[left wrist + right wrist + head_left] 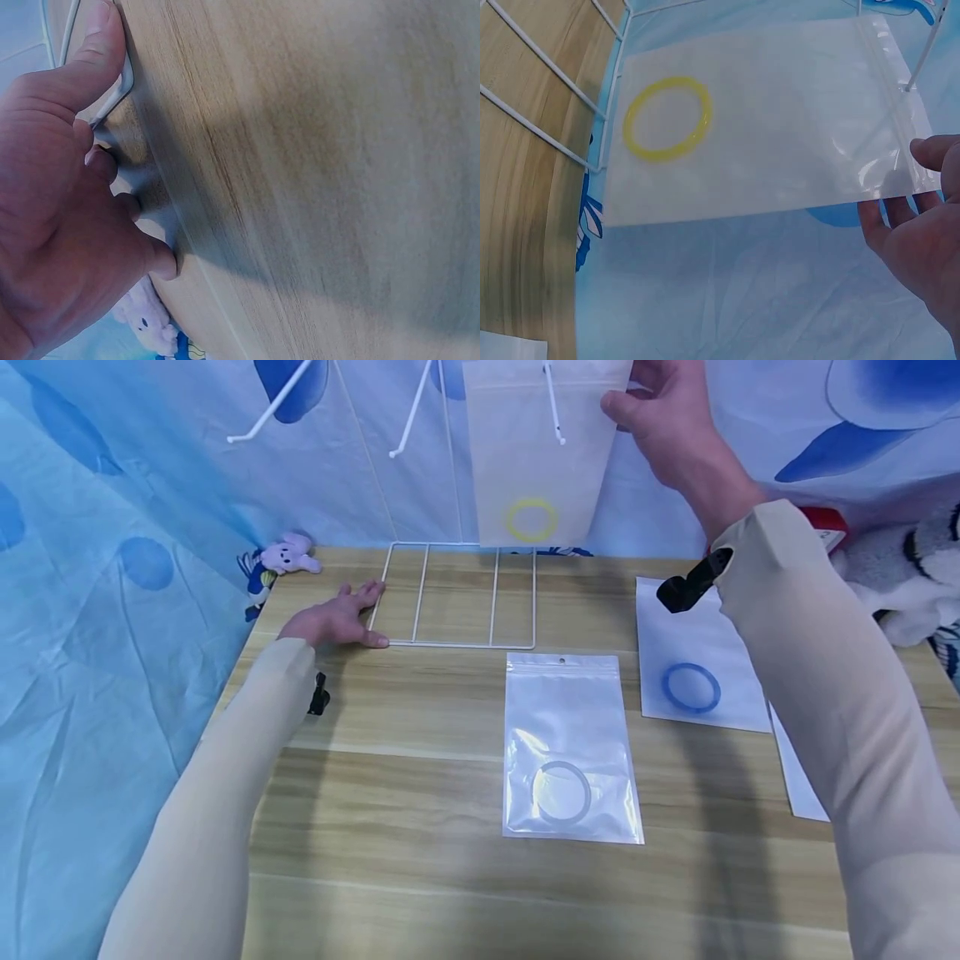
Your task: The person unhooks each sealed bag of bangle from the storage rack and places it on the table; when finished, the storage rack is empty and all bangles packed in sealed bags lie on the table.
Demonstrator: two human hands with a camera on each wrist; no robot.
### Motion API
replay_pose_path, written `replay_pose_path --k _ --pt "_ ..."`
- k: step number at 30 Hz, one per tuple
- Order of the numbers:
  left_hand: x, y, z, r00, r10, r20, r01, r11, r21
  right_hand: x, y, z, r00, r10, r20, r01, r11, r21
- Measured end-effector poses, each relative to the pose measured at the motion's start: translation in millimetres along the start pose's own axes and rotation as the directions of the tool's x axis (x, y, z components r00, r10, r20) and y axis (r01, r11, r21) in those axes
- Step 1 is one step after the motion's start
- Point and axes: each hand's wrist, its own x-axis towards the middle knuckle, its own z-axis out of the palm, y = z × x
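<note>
My right hand (667, 422) pinches the side edge of a clear zip bag (540, 460) near its top, thumb in front and fingers behind. Inside the bag lies a yellow ring (667, 118), close to the bottom end. A white hook (553, 406) sticks out in front of the bag, crossing its top strip in the right wrist view. At the left, my left hand (337, 617) rests with spread fingers on the front left corner of the white wire rack's base (457, 646). The thumb (96, 56) lies along the front wire.
Two more white hooks (273, 402) stick out at the upper left. On the table lie a bag with a clear ring (562, 792) and a bag with a blue ring (690, 687), another white bag partly under my right sleeve. Plush toys (288, 556) sit at the edges.
</note>
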Motion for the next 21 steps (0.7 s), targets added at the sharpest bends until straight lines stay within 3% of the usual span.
replay_pose_path --k 10,21 --pt "4.2 -0.3 1.1 1.0 -0.023 -0.009 0.022 1.0 -0.016 3.4 1.2 0.8 0.999 0.031 -0.008 -0.032 0.983 -0.181" --pt "6.6 0.7 0.6 1.0 -0.026 -0.011 0.026 1.0 -0.013 -2.1 -4.0 -4.6 0.999 0.029 0.03 -0.025 0.991 -0.133"
